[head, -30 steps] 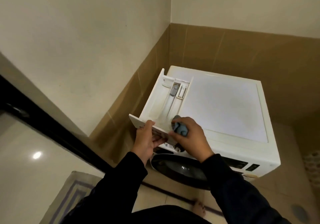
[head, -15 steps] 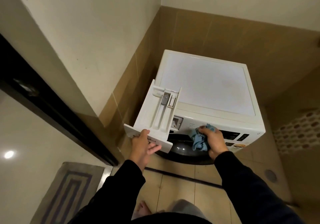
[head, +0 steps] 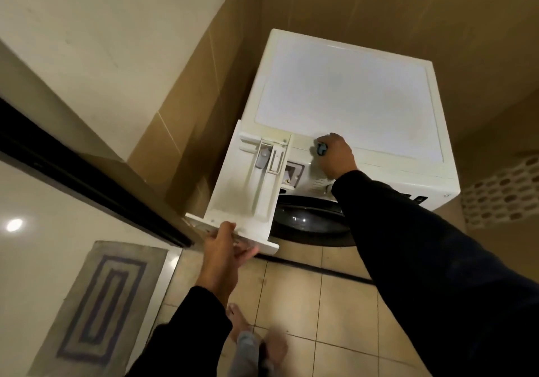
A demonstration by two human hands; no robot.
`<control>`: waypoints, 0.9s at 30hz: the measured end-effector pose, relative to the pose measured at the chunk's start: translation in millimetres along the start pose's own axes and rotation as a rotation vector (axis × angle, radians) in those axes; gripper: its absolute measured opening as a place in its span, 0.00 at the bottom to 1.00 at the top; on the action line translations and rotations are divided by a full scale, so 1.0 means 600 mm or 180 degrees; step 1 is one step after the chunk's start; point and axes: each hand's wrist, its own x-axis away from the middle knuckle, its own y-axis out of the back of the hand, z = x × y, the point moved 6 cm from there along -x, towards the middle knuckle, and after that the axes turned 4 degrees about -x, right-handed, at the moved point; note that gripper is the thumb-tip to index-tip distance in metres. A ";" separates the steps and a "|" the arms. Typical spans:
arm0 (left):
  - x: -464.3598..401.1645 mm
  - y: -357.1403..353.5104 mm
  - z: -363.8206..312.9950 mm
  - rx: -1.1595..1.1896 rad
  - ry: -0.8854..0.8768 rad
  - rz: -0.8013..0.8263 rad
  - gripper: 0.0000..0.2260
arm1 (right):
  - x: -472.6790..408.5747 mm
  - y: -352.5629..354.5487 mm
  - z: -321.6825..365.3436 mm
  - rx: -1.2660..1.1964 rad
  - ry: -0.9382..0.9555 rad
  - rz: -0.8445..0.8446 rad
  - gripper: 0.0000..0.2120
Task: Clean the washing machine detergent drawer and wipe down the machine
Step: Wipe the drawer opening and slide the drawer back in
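A white front-loading washing machine (head: 350,93) stands in the tiled corner. Its white detergent drawer (head: 250,181) is out of its slot (head: 293,172) and held in front of the machine's left side. My left hand (head: 224,248) grips the drawer's front panel from below. My right hand (head: 335,155) is closed around a bunched blue cloth (head: 321,148) and presses it on the front edge of the machine's top, just right of the drawer. The dark round door (head: 309,219) shows below the drawer.
Tan tiled walls close in the machine on the left and behind. A dark door frame (head: 96,184) runs along the left. A grey patterned mat (head: 99,303) lies on the floor at lower left. My bare feet (head: 242,324) stand on beige floor tiles.
My right hand with the blue cloth rose from the control panel front to the top's front edge. The view pulled back and tilted down. The left hand kept hold of the drawer.
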 end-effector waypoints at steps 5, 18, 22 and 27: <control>0.002 0.036 0.066 0.0078 0.0056 -0.0145 0.14 | -0.006 -0.021 -0.007 0.0356 -0.0048 0.0000 0.26; -0.025 0.034 0.092 0.0122 0.0090 -0.0192 0.11 | -0.025 -0.037 -0.033 0.0740 0.0210 0.0084 0.14; -0.031 0.034 0.108 0.0082 0.0164 -0.0163 0.15 | -0.024 -0.038 -0.032 0.0697 0.0217 0.0064 0.15; -0.037 0.025 0.114 0.0170 0.0200 -0.0253 0.17 | -0.023 -0.040 -0.034 0.0772 0.0238 0.0111 0.22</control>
